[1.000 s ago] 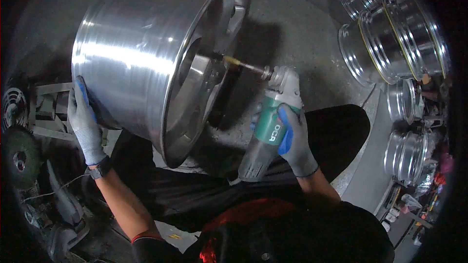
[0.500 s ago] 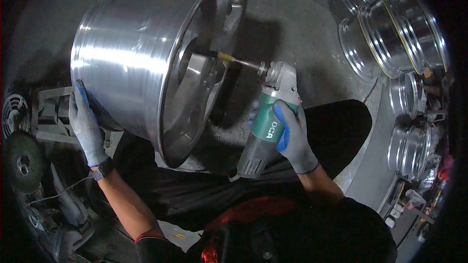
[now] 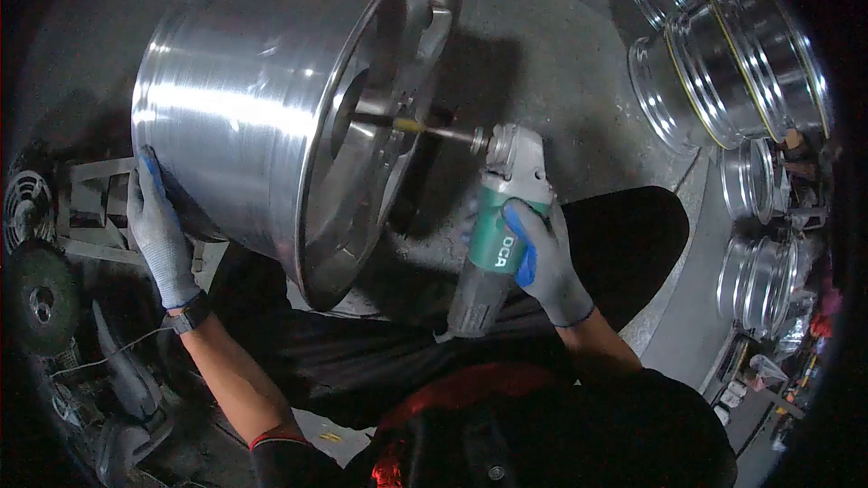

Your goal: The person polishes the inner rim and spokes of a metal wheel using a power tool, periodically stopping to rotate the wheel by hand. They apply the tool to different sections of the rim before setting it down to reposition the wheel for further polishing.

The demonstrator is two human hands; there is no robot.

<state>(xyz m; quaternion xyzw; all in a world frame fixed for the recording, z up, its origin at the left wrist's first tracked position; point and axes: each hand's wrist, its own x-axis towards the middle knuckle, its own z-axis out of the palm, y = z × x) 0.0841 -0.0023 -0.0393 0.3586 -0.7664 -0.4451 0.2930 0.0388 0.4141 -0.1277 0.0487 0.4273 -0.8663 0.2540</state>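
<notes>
A large shiny metal wheel rim [image 3: 231, 117] lies on its side, its spoked face turned to the right. Against its lower left edge rests my left hand [image 3: 163, 230], in a grey and blue glove, with the fingers lying along the barrel. My right hand [image 3: 545, 258], gloved alike, is wrapped round the green and grey power tool [image 3: 499, 230]. From the tool's metal head a long shaft [image 3: 450, 135] with a yellow section reaches left into the open face of the rim, among the spokes. The shaft's far tip is dark and hard to make out.
Several polished rims [image 3: 746, 54] are stacked at the upper right, with more rims [image 3: 761, 285] below them. At the left are a metal frame [image 3: 99, 167], a round disc [image 3: 41, 298] and a coiled metal part [image 3: 29, 210]. My bent legs are below the rim.
The tool's head and shaft have shifted slightly down and left, and its rear end slightly right. The rim's spokes have turned a little. My left hand has hardly moved.
</notes>
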